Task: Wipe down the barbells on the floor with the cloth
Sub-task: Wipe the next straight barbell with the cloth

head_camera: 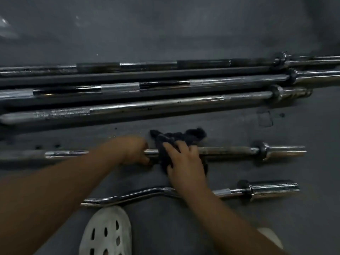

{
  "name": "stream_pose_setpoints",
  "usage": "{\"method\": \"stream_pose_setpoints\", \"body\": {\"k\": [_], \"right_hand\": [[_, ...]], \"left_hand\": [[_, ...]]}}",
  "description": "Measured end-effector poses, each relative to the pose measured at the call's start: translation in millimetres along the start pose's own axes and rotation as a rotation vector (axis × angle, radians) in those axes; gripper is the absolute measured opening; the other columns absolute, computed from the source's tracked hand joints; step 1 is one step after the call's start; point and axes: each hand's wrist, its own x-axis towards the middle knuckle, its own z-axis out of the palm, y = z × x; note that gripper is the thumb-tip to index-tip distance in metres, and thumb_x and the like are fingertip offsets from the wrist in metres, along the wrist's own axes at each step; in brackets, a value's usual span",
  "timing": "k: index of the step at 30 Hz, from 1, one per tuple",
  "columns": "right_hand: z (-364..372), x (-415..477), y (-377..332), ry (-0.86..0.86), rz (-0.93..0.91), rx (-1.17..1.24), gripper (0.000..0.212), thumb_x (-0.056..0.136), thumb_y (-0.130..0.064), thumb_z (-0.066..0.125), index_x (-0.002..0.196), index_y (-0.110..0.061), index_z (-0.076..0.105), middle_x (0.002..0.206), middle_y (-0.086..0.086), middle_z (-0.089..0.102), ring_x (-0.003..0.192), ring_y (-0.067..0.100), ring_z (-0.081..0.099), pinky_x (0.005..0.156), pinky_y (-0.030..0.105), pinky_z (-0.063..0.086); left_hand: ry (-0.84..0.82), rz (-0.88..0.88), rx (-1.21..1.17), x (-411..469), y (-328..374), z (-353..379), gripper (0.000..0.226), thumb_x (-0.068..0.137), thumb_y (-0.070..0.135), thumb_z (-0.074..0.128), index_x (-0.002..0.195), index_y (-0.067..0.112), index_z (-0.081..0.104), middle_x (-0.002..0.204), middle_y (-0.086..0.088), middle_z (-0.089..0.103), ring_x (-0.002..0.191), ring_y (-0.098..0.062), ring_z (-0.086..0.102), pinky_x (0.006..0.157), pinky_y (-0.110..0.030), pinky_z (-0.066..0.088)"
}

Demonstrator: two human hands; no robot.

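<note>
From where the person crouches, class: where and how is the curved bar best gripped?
Grip the curved bar at its bare bend left of the right arm, from above, fingers curling under. It lies flat on the floor, and the shaft there is thin, unlike the thick sleeve.

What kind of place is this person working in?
Probably a gym or weight room: several straight barbells lie side by side on a dark floor, with a curved curl bar nearby.
</note>
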Motion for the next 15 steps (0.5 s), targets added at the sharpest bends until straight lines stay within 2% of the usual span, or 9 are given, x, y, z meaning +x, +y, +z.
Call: {"method": "stream_pose_setpoints", "body": {"k": [2, 4, 6, 7, 9, 11, 12, 14, 15], "right_hand": [[-9.5, 4.1, 40.8, 0.005, -0.040, -0.031, 0.071, 0.072, -0.016, 0.066, 0.138, -0.035, 0.049, 0.136, 0.004, 0.052, 0.104, 0.036, 0.052, 0.087, 0.042, 0.048], [-12.6, -4.0, 82.5, 0.071, 0.245, -0.004, 0.069, 0.074, -0.013, 0.066, 0.139, -0.031, 0.051, 0.137, 0.009, 0.052, 0.108, 0.040, 0.052, 0.095, 0.041, 0.043], [-5.5, -6.1, 71.8, 0.147, 0.481, 0.067, 0.061, 0.076, -0.012, 0.066, 0.135, -0.028, 0.056, 0.137, 0.011, 0.050, 0.107, 0.042, 0.048, 0.094, 0.041, 0.041], [-0.1, -3.0, 44.6, 0.126, 0.468, 0.082, 0.057, 0.077, -0.012, 0.065, 0.131, -0.028, 0.058, 0.135, 0.010, 0.050, 0.105, 0.043, 0.048, 0.091, 0.041, 0.041], [5.6, -1.2, -2.4, 0.062, 0.187, 0.043, 0.058, 0.075, -0.015, 0.066, 0.130, -0.030, 0.057, 0.131, 0.008, 0.051, 0.100, 0.040, 0.050, 0.083, 0.043, 0.045], [2.3, -0.8, -4.2, -0.020, -0.069, 0.008, 0.066, 0.074, -0.019, 0.067, 0.136, -0.034, 0.049, 0.135, 0.005, 0.051, 0.101, 0.036, 0.051, 0.082, 0.044, 0.050], [-5.0, 2.4, 15.5, 0.000, -0.082, -0.004, 0.068, 0.074, -0.019, 0.066, 0.138, -0.034, 0.048, 0.136, 0.005, 0.052, 0.104, 0.036, 0.051, 0.087, 0.044, 0.050], [-10.9, 2.4, 67.7, 0.047, 0.175, -0.001, 0.067, 0.075, -0.016, 0.065, 0.138, -0.030, 0.051, 0.134, 0.010, 0.054, 0.107, 0.040, 0.052, 0.096, 0.043, 0.044], [-12.2, -2.1, 84.3, 0.106, 0.329, 0.013, 0.065, 0.075, -0.014, 0.065, 0.137, -0.028, 0.054, 0.132, 0.012, 0.053, 0.106, 0.042, 0.051, 0.096, 0.043, 0.042]], "left_hand": [[0.321, 0.012, 0.183, -20.4, 7.0, 20.1, 0.038, 0.084, 0.051, 0.064, 0.110, 0.024, 0.057, 0.110, -0.004, 0.068, 0.101, -0.028, 0.065, 0.073, -0.030, 0.046], [0.412, 0.031, 0.142, -22.1, 11.0, 38.8, 0.033, 0.086, 0.048, 0.063, 0.105, 0.022, 0.056, 0.106, -0.006, 0.068, 0.098, -0.030, 0.065, 0.071, -0.031, 0.046], [0.206, 0.044, 0.056, -5.9, 4.1, 24.1, 0.037, 0.084, 0.056, 0.064, 0.097, 0.021, 0.061, 0.099, -0.006, 0.069, 0.090, -0.027, 0.065, 0.069, -0.029, 0.046], [0.049, 0.065, -0.042, 2.4, 0.8, 17.6, 0.041, 0.082, 0.059, 0.066, 0.092, 0.020, 0.063, 0.096, -0.006, 0.070, 0.085, -0.025, 0.065, 0.071, -0.030, 0.050], [-0.072, 0.111, -0.096, 5.3, 3.6, 4.6, 0.040, 0.083, 0.056, 0.068, 0.098, 0.019, 0.067, 0.099, -0.007, 0.071, 0.083, -0.021, 0.064, 0.075, -0.030, 0.051], [0.125, 0.049, 0.020, -5.5, 1.5, 9.4, 0.036, 0.088, 0.049, 0.063, 0.113, 0.023, 0.060, 0.113, -0.007, 0.068, 0.095, -0.024, 0.064, 0.074, -0.028, 0.046], [0.301, 0.039, 0.102, -17.7, 1.3, 20.2, 0.034, 0.089, 0.048, 0.061, 0.113, 0.025, 0.057, 0.113, -0.006, 0.067, 0.099, -0.028, 0.065, 0.073, -0.030, 0.046], [0.509, 0.088, 0.127, -28.8, 2.3, 44.0, 0.033, 0.086, 0.051, 0.062, 0.102, 0.024, 0.054, 0.100, -0.006, 0.068, 0.093, -0.031, 0.066, 0.068, -0.033, 0.049], [0.465, 0.084, 0.129, -22.7, 3.0, 44.7, 0.037, 0.085, 0.057, 0.061, 0.099, 0.024, 0.054, 0.096, -0.004, 0.069, 0.089, -0.030, 0.066, 0.065, -0.033, 0.047]]}}
